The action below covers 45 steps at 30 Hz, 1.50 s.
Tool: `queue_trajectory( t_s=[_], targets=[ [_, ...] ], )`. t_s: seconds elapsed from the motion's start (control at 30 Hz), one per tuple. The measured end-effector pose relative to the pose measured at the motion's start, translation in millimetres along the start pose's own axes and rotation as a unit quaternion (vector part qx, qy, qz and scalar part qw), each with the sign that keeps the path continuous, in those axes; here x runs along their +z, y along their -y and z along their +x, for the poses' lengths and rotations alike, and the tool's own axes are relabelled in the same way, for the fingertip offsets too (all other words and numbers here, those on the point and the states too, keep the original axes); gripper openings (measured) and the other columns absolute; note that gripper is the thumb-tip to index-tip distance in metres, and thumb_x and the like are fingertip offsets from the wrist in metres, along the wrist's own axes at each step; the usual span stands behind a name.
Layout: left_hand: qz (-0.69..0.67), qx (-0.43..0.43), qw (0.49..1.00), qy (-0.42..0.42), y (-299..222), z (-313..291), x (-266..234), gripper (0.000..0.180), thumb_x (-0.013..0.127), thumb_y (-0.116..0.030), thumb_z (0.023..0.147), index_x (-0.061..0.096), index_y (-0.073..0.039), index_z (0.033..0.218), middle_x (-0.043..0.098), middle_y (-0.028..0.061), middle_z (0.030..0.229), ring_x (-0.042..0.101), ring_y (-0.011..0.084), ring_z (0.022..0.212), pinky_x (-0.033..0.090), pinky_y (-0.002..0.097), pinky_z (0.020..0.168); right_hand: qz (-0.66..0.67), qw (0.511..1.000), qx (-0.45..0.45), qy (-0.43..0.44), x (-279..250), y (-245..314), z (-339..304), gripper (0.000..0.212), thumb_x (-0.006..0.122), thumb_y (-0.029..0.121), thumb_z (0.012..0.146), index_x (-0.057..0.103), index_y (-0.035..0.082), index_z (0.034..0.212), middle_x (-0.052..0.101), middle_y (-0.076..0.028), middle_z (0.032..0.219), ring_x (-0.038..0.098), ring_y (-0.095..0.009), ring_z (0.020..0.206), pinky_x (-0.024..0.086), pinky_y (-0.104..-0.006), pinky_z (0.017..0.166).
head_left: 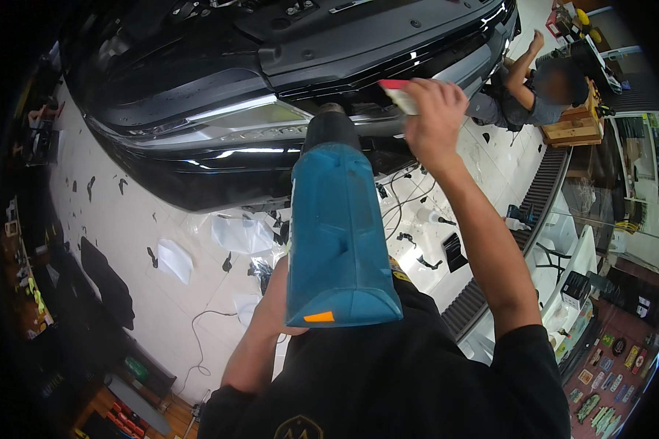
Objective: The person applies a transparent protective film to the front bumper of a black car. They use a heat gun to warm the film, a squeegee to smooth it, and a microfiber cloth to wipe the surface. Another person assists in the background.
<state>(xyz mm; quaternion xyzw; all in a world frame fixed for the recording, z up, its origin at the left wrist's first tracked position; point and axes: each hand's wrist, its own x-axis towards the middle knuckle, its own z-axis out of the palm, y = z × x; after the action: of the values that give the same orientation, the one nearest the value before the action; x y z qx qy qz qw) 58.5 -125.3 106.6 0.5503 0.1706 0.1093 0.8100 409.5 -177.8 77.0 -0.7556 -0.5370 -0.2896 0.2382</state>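
Left hand [274, 298]: up it goes behind the blue heat gun [340, 234], grasping it, fingers hidden by the housing!
Heat gun: centre stage, dark nozzle [331, 132] aimed toward the car's front; whether they touch, can't tell.
Right hand [438, 121]: fingers clenched on a red-and-white squeegee [401, 96], out just right of the nozzle.
Car [198, 172]: glossy black, clear headlight [245, 121] left of the nozzle.
Floor [150, 282]: pale tiles, dark scraps [228, 261] and a white sheet [174, 261].
Co-worker [518, 95]: low by the bumper's far end, arm raised.
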Motion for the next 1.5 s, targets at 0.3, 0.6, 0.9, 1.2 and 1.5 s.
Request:
queue_trajectory(
  t_s=[0.3, 0.6, 0.9, 1.2, 1.5],
  targets=[
    [0.188, 0.111, 0.974, 0.058, 10.3, -14.5, -24.3, 0.075, 0.079, -0.032, 0.085, 0.045, 0.000, 0.144, 0.062, 0.0146, 0.134, 0.064, 0.0238, 0.118, 0.050, 0.0374, 0.100, 0.054, 0.997, -0.054, -0.006, -13.6, 27.1, 0.0, 0.041, 0.071, 0.001, 0.062, 0.073, 0.019, 0.100, 0.066, 0.000, 0.104, 0.061, -0.022, 0.102, 0.041, -0.0489, 0.092],
    [0.079, 0.060, 0.994, 0.043, 10.0, -27.2, -47.3, 0.073, 0.079, -0.029, 0.085, 0.046, -0.001, 0.144, 0.062, 0.0148, 0.134, 0.064, 0.0242, 0.118, 0.051, 0.0377, 0.099, 0.062, 0.997, -0.044, -0.012, 6.3, 57.4, 6.3, 0.046, 0.070, -0.001, 0.059, 0.074, 0.017, 0.101, 0.065, 0.000, 0.100, 0.060, -0.024, 0.096, 0.041, -0.0440, 0.085],
    [0.008, 0.012, 0.999, 0.050, -1.8, -15.1, -52.8, 0.072, 0.080, -0.026, 0.084, 0.047, -0.002, 0.144, 0.063, 0.0150, 0.134, 0.065, 0.0246, 0.118, 0.053, 0.0381, 0.099, 0.067, 0.997, -0.007, 0.023, -8.4, 64.5, 15.5, 0.040, 0.067, -0.006, 0.062, 0.070, 0.011, 0.099, 0.065, -0.003, 0.099, 0.062, -0.025, 0.094, 0.045, -0.0406, 0.083],
    [0.154, 0.047, 0.979, 0.124, -29.4, 1.9, -51.5, 0.062, 0.080, -0.027, 0.080, 0.057, 0.000, 0.131, 0.067, 0.0143, 0.125, 0.067, 0.0276, 0.110, 0.051, 0.0367, 0.097, 0.524, 0.708, 0.474, 0.004, -80.7, 81.4, -80.5, 0.028, 0.059, 0.017, 0.101, 0.048, 0.004, 0.122, 0.064, -0.006, 0.106, 0.061, -0.019, 0.107, 0.049, -0.0358, 0.094],
    [0.071, -0.027, 0.992, 0.101, -21.5, 12.0, -40.5, 0.076, 0.083, -0.030, 0.080, 0.047, -0.001, 0.141, 0.066, 0.0121, 0.124, 0.067, 0.0271, 0.107, 0.054, 0.0390, 0.089, 0.611, 0.539, 0.578, 0.049, -63.4, 42.0, -90.5, 0.074, 0.039, 0.066, 0.103, 0.056, 0.002, 0.137, 0.050, 0.004, 0.091, 0.047, -0.007, 0.078, 0.039, -0.0232, 0.070]
  ],
)
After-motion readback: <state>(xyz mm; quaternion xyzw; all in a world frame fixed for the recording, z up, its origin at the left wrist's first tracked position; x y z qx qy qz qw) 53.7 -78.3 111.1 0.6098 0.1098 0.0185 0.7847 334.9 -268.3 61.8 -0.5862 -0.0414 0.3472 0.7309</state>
